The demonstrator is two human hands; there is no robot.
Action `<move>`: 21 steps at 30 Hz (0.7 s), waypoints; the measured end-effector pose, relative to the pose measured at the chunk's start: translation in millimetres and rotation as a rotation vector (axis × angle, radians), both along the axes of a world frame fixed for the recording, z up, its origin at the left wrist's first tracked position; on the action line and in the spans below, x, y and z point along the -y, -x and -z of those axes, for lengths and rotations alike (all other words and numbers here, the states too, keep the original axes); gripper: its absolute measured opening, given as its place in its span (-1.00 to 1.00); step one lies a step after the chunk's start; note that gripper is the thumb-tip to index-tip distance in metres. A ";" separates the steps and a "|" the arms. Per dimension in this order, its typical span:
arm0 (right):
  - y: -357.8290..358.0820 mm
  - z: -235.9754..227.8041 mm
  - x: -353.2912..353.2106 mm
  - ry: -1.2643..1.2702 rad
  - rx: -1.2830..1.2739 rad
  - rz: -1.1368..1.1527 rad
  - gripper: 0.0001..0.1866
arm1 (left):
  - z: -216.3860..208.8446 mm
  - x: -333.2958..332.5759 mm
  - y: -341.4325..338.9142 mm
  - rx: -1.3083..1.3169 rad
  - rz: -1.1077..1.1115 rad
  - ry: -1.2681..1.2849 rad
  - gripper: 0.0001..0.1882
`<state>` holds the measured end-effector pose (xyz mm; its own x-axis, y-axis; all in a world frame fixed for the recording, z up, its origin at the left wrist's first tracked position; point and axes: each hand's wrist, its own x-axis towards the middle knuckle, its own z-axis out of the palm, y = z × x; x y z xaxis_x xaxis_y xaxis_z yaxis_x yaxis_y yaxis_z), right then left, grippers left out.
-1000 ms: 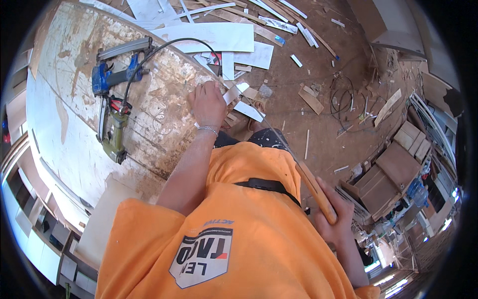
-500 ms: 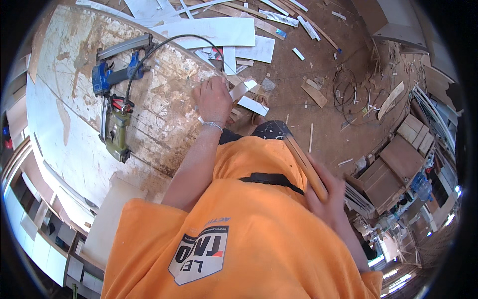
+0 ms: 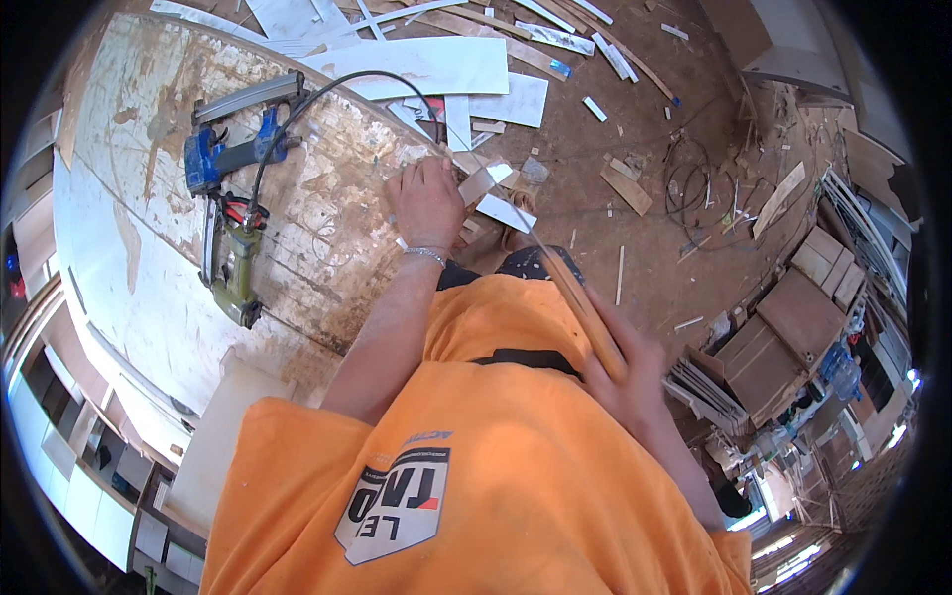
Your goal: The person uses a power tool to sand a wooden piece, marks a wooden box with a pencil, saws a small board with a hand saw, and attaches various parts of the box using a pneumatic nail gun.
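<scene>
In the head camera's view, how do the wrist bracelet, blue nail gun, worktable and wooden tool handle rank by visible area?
1. Worktable
2. Blue nail gun
3. Wooden tool handle
4. Wrist bracelet

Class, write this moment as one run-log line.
left hand: at workbench edge; right hand: gripping wooden handle; workbench: blue nailer, green nailer

The right hand (image 3: 632, 377), at 4 o'clock, is blurry. At 11, the left hand (image 3: 426, 196) hides what's under it. The shirt (image 3: 496, 466) is cut off at 6.
</scene>
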<state>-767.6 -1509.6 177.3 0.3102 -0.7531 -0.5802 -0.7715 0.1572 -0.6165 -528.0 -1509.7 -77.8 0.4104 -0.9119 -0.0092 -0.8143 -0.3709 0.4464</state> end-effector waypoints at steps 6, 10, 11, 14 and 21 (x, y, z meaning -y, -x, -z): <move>26.0 22.4 7.6 0.027 0.100 -0.042 -0.30 | 0.5 -1.6 4.7 0.063 0.026 -0.003 -0.84; -61.7 83.9 48.7 -0.027 0.039 0.027 -0.32 | 9.1 3.7 0.0 0.144 0.105 -0.057 -0.84; -54.0 83.1 44.5 -0.032 0.023 0.014 -0.32 | 12.5 1.7 0.3 0.139 0.082 -0.062 -0.84; -24.3 67.4 18.4 0.040 0.061 0.039 -0.32 | 16.5 2.1 1.8 0.087 0.011 -0.020 -0.85; 60.5 -17.5 -7.8 -0.060 -0.008 -0.029 -0.28 | -5.2 1.2 6.1 0.080 0.005 0.032 -0.82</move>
<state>-828.1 -1501.8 194.7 0.3265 -0.7075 -0.6267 -0.7812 0.1712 -0.6003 -534.1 -1510.9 -72.6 0.4037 -0.9134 0.0524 -0.8496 -0.3530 0.3918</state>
